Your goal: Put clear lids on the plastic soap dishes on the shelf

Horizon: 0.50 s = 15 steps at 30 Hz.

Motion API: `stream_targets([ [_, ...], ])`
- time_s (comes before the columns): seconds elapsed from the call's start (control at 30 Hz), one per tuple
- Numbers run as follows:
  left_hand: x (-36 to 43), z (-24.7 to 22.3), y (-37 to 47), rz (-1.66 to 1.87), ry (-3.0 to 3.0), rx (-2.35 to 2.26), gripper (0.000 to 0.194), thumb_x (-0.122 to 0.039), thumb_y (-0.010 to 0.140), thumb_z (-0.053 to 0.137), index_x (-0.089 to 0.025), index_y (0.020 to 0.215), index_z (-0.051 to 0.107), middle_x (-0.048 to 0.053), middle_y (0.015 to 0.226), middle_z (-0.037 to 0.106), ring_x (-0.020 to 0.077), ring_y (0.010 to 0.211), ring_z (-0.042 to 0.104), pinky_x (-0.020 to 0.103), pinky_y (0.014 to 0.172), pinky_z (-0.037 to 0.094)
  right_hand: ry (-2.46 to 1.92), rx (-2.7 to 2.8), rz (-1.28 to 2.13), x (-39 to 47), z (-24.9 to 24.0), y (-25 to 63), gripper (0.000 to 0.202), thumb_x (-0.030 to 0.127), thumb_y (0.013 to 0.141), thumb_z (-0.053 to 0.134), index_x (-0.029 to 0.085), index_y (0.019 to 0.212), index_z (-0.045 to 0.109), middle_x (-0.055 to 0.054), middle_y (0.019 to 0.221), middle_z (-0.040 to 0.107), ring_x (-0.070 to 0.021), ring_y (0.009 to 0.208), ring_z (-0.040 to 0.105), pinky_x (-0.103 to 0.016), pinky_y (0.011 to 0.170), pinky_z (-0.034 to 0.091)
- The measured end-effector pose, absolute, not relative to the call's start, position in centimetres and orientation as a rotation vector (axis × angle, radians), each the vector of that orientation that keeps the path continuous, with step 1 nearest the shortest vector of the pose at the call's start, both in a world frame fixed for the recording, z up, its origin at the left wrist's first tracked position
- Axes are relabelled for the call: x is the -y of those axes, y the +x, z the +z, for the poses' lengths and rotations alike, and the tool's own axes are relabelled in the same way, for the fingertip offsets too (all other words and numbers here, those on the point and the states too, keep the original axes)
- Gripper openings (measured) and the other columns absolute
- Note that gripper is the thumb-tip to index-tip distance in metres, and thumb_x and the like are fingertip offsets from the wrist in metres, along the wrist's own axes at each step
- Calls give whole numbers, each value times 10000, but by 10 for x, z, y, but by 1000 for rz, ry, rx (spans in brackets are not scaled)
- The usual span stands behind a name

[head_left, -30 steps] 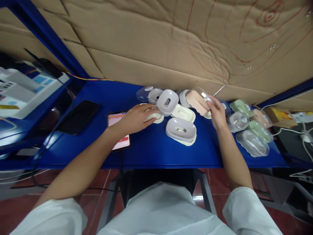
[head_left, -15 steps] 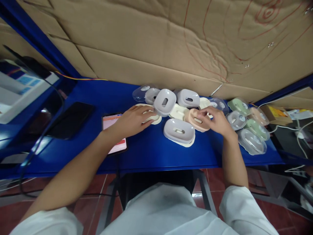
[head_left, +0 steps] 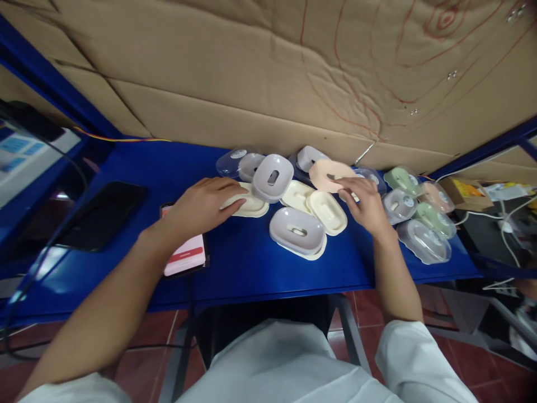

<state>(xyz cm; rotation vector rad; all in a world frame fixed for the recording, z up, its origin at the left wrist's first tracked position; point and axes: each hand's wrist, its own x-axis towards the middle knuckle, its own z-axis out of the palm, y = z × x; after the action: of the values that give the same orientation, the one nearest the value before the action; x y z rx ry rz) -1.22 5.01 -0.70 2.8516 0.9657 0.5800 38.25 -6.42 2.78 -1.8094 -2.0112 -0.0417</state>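
In my right hand (head_left: 364,200) is a peach oval soap dish (head_left: 329,174), pinched at its slot and lifted just above the other dishes. Below it lies a bare cream base (head_left: 331,212), overlapping another cream base (head_left: 297,196). My left hand (head_left: 210,202) lies flat, fingers stretched, over the left end of a further cream base (head_left: 254,207). A grey soap dish (head_left: 273,178) leans on that base's edge. Nearest my body, a second grey soap dish (head_left: 297,230) sits on a cream base. Whether my left fingers touch the base is hard to tell.
Several lidded dishes, such as a clear-covered one (head_left: 423,242), cluster at the right. Clear lids (head_left: 235,162) lie at the back by the cardboard wall (head_left: 235,106). A lit phone (head_left: 184,254) is under my left forearm. A dark flat device (head_left: 103,215) rests farther left.
My right hand has lifted the peach soap dish up and back, uncovering the cream base beneath it. My left hand stays by the left cream base. The view has shifted slightly.
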Motion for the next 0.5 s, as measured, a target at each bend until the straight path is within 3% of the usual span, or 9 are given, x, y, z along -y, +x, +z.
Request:
stream_targets([
  [0.13, -52, -7, -13, 524, 2881, -994, 392, -435, 1103, 419, -248, 1214, 745, 86, 1260, 757, 288, 1183, 711, 421, 1032, 517, -2005, 1850, -349, 62, 20, 402, 493, 474, 1069, 472, 332, 1534, 550, -89, 1652, 495, -349, 1519, 447, -607, 1239, 320],
  [0.27, -46, -7, -8, 532, 2864, -936, 368, -421, 1096, 442, -260, 1209, 752, 84, 1255, 759, 281, 1181, 717, 419, 1031, 523, -2472, 1442, -335, 76, 10, 457, 721, 624, 949, 639, 245, 1551, 518, -206, 1708, 356, -476, 1570, 309, -744, 1197, 278],
  [0.37, -43, -7, -6, 526, 2886, -882, 382, -403, 1095, 428, -245, 1207, 757, 96, 1252, 761, 295, 1181, 719, 441, 1019, 539, -2693, 1125, -134, 82, 0, 495, 912, 727, 745, 805, 209, 1462, 583, -272, 1644, 409, -539, 1499, 376, -774, 1117, 364],
  [0.5, -43, -8, -5, 517, 2898, -872, 378, -390, 1082, 429, -255, 1198, 763, 93, 1246, 767, 290, 1171, 724, 443, 1012, 555, -2674, 1091, -129, 82, -3, 511, 706, 590, 745, 831, 245, 1339, 668, -221, 1456, 594, -494, 1354, 544, -734, 1057, 443],
])
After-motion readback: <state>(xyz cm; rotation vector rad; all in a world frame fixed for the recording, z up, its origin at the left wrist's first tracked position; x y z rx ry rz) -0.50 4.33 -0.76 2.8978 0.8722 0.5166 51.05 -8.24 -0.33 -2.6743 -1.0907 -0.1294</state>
